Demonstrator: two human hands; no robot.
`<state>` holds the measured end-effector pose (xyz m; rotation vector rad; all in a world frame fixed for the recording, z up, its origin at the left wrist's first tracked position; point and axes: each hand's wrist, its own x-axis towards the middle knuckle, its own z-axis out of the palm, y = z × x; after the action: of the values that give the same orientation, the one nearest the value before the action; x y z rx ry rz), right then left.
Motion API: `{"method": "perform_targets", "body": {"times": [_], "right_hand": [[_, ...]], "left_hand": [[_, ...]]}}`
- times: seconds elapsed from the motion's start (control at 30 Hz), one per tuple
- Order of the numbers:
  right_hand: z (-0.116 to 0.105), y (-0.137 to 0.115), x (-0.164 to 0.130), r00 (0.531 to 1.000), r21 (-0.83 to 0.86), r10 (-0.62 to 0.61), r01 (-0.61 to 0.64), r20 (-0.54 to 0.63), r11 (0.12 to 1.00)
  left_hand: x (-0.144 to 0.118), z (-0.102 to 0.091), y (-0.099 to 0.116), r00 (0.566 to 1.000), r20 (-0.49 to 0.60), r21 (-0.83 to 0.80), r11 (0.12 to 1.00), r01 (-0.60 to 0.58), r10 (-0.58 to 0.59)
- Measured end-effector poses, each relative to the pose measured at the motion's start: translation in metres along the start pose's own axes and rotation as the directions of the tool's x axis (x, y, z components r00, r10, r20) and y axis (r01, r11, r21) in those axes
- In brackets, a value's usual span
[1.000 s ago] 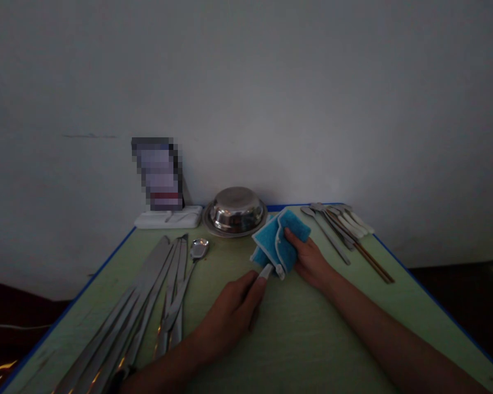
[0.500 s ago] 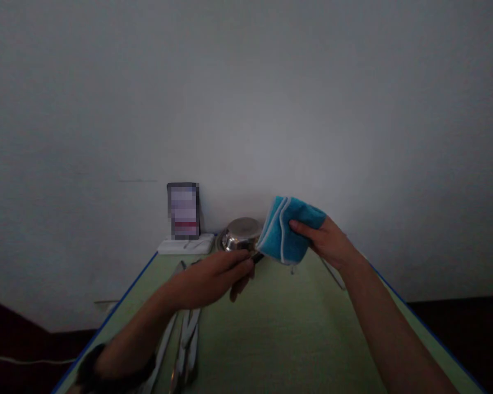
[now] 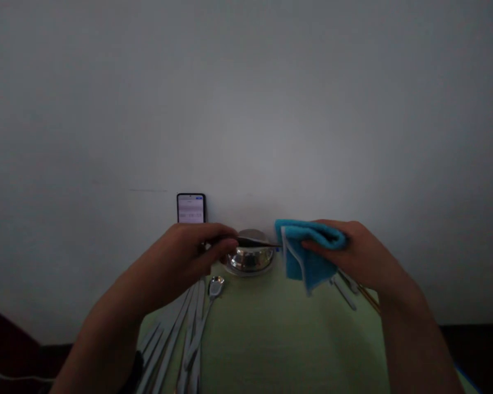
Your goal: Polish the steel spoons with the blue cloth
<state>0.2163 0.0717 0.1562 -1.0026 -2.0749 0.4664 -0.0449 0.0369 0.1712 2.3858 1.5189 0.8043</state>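
Pinched between the thumb and fingers of my left hand (image 3: 197,249) is a thin, flat, dark utensil (image 3: 252,241). It points right, and its exact kind is hard to make out in the dim light. My right hand (image 3: 353,246) grips a folded blue cloth (image 3: 310,257) with white edging. The utensil's far tip reaches the cloth's left edge; whether they touch, I cannot tell. Behind the utensil, a shiny metal bowl (image 3: 250,261) rests upside down by the wall. Below my left hand, a spoon (image 3: 216,285) lies among several long metal utensils (image 3: 170,339).
A phone (image 3: 191,207) stands upright at the back left, partly hidden by my left hand. On the right of the green table (image 3: 279,339) lie a metal utensil (image 3: 344,294) and yellowish sticks (image 3: 370,300). A pale wall (image 3: 246,109) closes off the back.
My left hand has risen and turned, bringing the utensil level in front of the bowl. My right hand and the cloth have shifted slightly right and lower. The view has tilted.
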Motion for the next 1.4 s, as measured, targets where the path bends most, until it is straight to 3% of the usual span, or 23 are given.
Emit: {"method": "perform_targets", "body": {"times": [0.07,0.17,0.3,0.4,0.53,0.67,0.77,0.9,1.03,1.17,1.27,1.4], "right_hand": [[0.004,-0.006,0.001,0.977,0.087,0.015,0.004,-0.213,0.996],[0.018,-0.015,0.006,0.885,0.202,0.074,0.023,-0.459,0.979],[0.041,-0.018,0.014,0.830,0.366,0.185,0.025,-0.526,0.930],[0.049,-0.011,0.016,0.876,0.463,0.235,-0.015,-0.422,0.886],[0.043,-0.002,0.011,0.975,0.478,0.192,-0.116,-0.113,0.870],[0.031,-0.002,0.003,0.969,0.287,0.139,-0.195,0.206,0.938],[0.027,-0.006,0.000,0.960,0.163,0.073,-0.121,0.272,0.979],[0.027,-0.008,0.003,0.988,0.093,0.035,-0.049,0.150,0.994],[0.034,-0.007,0.010,0.984,0.151,0.124,-0.104,-0.127,0.983],[0.043,-0.002,0.017,0.884,0.300,0.243,-0.124,-0.400,0.946],[0.048,0.007,0.020,0.794,0.341,0.295,-0.119,-0.532,0.933],[0.052,0.019,0.025,0.753,0.473,0.349,-0.057,-0.558,0.879]], "left_hand": [[0.001,0.006,0.003,0.997,0.081,0.016,1.000,-0.021,0.020],[0.002,0.015,0.009,0.989,0.136,0.018,0.998,-0.064,0.061],[0.005,0.019,0.012,0.994,0.091,0.075,0.995,-0.064,0.057],[0.006,0.018,0.009,0.998,0.046,0.182,0.981,-0.060,0.052],[0.004,0.014,0.004,0.995,-0.022,0.260,0.962,-0.085,0.094],[0.002,0.015,0.003,0.987,0.008,0.224,0.962,-0.157,0.160],[0.003,0.017,0.003,0.986,0.053,0.199,0.966,-0.167,0.160],[0.006,0.018,0.001,0.987,0.050,0.219,0.962,-0.163,0.156],[0.008,0.020,0.003,0.990,0.000,0.209,0.968,-0.137,0.140],[0.009,0.031,0.018,0.993,-0.014,0.134,0.984,-0.116,0.119],[0.010,0.038,0.027,0.995,-0.029,0.088,0.992,-0.093,0.096],[0.004,0.031,0.024,0.968,0.216,-0.060,0.991,-0.119,0.129]]}}
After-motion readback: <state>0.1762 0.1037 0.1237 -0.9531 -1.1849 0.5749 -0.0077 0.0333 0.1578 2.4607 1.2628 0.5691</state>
